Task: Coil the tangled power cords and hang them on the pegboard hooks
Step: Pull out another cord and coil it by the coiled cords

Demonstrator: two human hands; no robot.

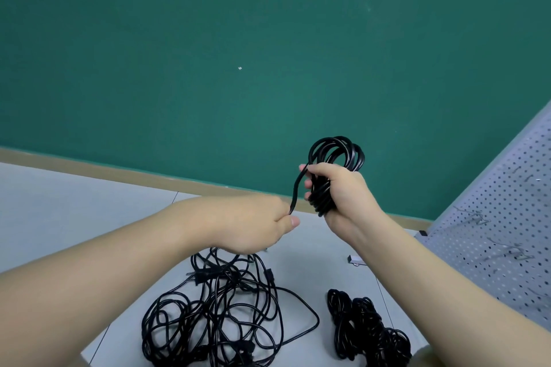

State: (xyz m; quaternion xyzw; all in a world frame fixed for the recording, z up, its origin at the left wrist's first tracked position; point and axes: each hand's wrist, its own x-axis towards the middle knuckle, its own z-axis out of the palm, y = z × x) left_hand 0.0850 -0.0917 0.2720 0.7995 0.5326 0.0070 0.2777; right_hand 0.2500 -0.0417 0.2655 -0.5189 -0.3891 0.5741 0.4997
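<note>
Right hand [343, 194] grips coiled black cord [335, 158], loops standing above fist. Left hand [262, 223] pinches that cord's free end just left of the coil. Tangled cords [220, 316] on floor [59, 202] below hands; pegboard [507, 217] at right

The black round power cord coil [337, 155] has a smooth, glossy sheath that looks like rubber or plastic, catching highlights along its loops; the loose black tangle of cords [220, 316] looks more matt; the pale grey perforated pegboard [507, 217] looks like painted metal, with thin bare wire hooks [480, 217]; the green wall [238, 39] is matt; the grey floor [89, 211] is smooth.
</note>
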